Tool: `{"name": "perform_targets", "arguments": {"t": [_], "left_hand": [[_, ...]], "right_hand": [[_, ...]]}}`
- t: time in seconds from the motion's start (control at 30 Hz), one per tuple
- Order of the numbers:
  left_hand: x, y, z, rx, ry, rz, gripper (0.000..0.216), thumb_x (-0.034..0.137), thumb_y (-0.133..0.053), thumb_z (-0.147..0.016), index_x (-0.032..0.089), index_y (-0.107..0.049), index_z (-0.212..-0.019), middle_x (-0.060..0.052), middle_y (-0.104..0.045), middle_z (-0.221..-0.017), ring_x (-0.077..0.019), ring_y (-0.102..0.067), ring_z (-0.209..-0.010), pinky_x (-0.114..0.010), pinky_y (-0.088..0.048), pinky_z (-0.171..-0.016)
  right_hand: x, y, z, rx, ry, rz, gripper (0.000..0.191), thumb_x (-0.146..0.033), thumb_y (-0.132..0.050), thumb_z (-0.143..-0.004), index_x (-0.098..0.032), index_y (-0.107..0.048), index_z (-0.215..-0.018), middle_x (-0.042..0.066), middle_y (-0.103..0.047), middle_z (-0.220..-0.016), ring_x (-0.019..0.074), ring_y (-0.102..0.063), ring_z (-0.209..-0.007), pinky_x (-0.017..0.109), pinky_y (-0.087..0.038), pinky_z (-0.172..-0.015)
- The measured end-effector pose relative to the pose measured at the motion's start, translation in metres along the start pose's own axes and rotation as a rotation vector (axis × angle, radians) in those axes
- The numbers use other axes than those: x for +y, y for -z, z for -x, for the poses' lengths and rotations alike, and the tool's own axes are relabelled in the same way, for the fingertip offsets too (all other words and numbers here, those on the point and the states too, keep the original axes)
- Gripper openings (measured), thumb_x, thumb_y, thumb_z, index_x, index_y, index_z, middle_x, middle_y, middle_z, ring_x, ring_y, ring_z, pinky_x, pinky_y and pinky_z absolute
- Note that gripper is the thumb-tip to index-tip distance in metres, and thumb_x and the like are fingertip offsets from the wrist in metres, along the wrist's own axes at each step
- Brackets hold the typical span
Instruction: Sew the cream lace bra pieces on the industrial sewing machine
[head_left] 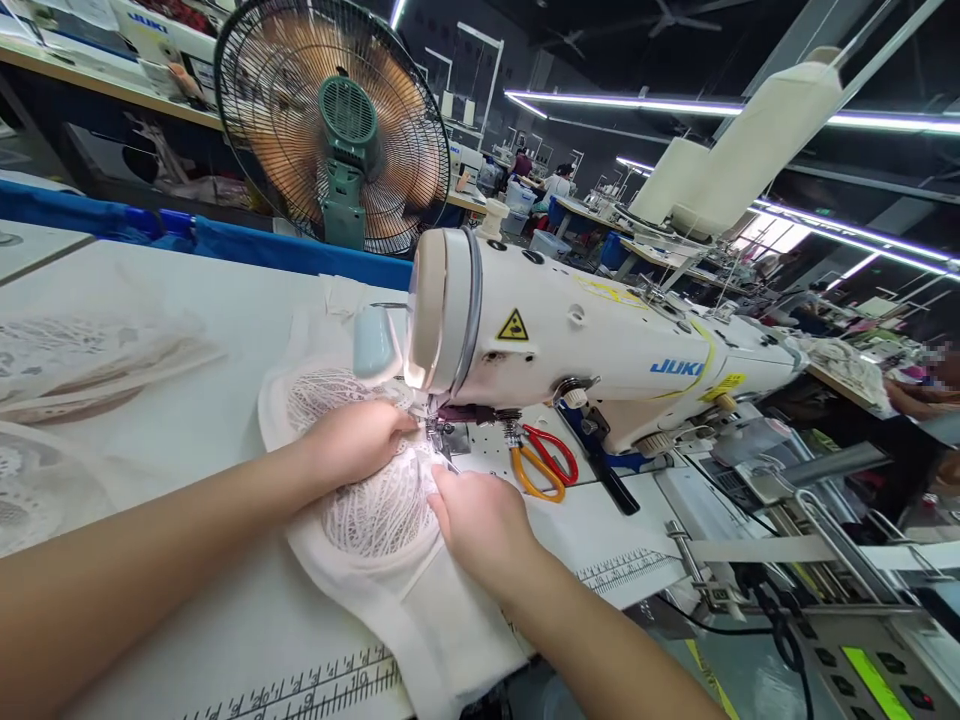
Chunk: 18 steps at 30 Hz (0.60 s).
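Observation:
A white lace bra (375, 515) lies under the needle area of a JUKI sewing machine (555, 320). My left hand (360, 440) rests on the lace left of the presser foot, its fingers pressed together on the fabric. On the near right side, my right hand (480, 515) pinches the bra's edge between thumb and fingers. Both hands are close to the needle, which is partly hidden by the machine head and fabric. The bra's wide band hangs toward the table's front edge.
Orange-and-red-handled scissors (544, 465) lie under the machine arm. More lace pieces (82, 350) are at the left on the white table (225, 300). A large fan (337, 120) stands behind. A metal tape-feeding device (780, 540) is at the right. Other people sit farther back.

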<state>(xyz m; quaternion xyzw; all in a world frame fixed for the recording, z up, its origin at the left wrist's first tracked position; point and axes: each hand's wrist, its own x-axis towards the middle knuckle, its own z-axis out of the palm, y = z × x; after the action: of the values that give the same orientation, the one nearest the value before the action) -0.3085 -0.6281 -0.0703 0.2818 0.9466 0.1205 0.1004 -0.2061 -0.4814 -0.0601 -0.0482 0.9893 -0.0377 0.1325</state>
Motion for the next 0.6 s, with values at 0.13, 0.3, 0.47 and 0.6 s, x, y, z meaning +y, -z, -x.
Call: {"name": "perform_targets", "arguments": {"t": [0.13,0.3,0.47,0.6], "left_hand": [[-0.003,0.009,0.014,0.092,-0.037,-0.01,0.046,0.022,-0.032,-0.083,0.025,-0.069,-0.11,-0.007,-0.063,-0.119,-0.0254,-0.064,-0.097,-0.035,-0.051,-0.079],[-0.002,0.004,0.06,0.19,-0.28,-0.143,0.043,0.046,-0.039,-0.087,0.024,-0.07,-0.108,-0.011,-0.048,-0.141,-0.0341,-0.054,-0.116,-0.049,-0.047,-0.092],[-0.003,-0.014,0.081,0.063,-0.174,-0.266,0.075,0.057,-0.063,-0.074,0.021,-0.048,-0.137,-0.015,-0.035,-0.149,-0.0418,-0.032,-0.134,-0.068,-0.024,-0.105],[-0.007,-0.012,0.071,0.007,-0.123,-0.273,0.083,0.062,-0.062,-0.072,0.02,-0.043,-0.141,-0.015,-0.027,-0.152,-0.0429,-0.024,-0.138,-0.071,-0.021,-0.105]], "right_hand": [[0.003,-0.002,0.01,0.013,0.003,0.038,0.033,-0.023,-0.038,-0.093,-0.022,-0.056,-0.12,0.007,-0.067,-0.088,0.0209,-0.062,-0.078,0.028,-0.034,-0.055],[0.014,-0.007,0.035,-0.007,0.133,0.063,0.037,-0.01,-0.045,-0.081,-0.023,-0.058,-0.113,0.007,-0.06,-0.094,0.0204,-0.057,-0.082,0.028,-0.032,-0.055],[0.023,-0.009,0.038,-0.015,0.195,0.048,0.045,-0.009,-0.047,-0.078,-0.025,-0.055,-0.119,0.007,-0.059,-0.093,0.0205,-0.057,-0.081,0.027,-0.032,-0.055],[0.026,-0.005,0.03,0.003,0.222,0.059,0.046,-0.007,-0.048,-0.076,-0.022,-0.057,-0.119,0.007,-0.062,-0.084,0.0218,-0.06,-0.079,0.028,-0.034,-0.055]]}}
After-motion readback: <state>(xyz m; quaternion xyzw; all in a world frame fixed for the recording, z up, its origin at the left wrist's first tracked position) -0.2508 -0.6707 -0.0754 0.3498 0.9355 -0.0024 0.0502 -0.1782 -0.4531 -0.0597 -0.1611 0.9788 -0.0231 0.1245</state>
